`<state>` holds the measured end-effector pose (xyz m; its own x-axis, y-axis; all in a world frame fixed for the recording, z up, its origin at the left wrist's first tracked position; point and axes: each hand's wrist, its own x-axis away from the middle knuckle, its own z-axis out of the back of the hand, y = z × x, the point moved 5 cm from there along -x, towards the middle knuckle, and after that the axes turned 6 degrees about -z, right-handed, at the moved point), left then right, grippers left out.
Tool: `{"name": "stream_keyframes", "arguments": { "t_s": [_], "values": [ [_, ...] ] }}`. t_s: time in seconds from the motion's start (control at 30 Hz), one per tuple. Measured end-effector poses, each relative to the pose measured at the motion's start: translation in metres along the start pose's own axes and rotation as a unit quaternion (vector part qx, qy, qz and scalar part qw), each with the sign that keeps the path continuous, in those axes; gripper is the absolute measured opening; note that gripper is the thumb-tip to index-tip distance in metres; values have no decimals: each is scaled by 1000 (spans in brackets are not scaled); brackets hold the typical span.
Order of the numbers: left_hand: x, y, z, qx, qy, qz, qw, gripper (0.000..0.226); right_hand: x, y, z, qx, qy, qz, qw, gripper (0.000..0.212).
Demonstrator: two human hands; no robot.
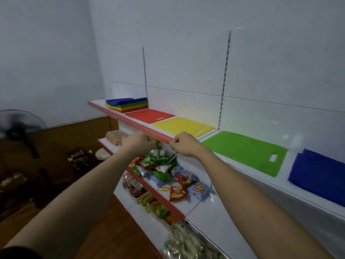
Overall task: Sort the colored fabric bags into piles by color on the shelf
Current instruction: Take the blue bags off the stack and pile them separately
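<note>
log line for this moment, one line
stage: sorting | hands: left hand and right hand at top shelf edge | laid out: red, yellow, green, blue bags | unsorted stack: far left

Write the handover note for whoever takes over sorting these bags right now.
Left hand and right hand: both at the top shelf's red front edge, fingers curled; neither visibly holds a bag.
Mixed stack of bags sits unsorted at the shelf's far end.
Started piles, in a row along the shelf going away from the stack: red bag, yellow bag, green bag, blue bag.
Left: take bags from the mixed stack and lay each on its matching colour.
</note>
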<state>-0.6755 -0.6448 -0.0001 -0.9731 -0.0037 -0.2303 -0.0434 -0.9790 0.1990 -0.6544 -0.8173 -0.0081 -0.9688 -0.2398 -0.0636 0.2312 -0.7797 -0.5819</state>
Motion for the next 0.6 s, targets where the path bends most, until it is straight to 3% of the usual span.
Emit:
{"name": "stream_keyframes", "arguments": {
  "t_s": [0.13,0.27,0.37,0.6],
  "values": [
    [-1,-105,1,15,-30,68,997,39,-40,-73,-67,28,-52,36,998,37],
    [-3,-193,7,14,-14,108,994,39,-75,-133,-118,48,-80,67,993,43],
    [-6,-260,14,9,1,131,991,33,-111,-176,-154,34,-81,72,994,34],
    [-34,-368,20,31,15,172,984,24,-187,-243,-219,43,-98,100,989,29]
  ]
}}
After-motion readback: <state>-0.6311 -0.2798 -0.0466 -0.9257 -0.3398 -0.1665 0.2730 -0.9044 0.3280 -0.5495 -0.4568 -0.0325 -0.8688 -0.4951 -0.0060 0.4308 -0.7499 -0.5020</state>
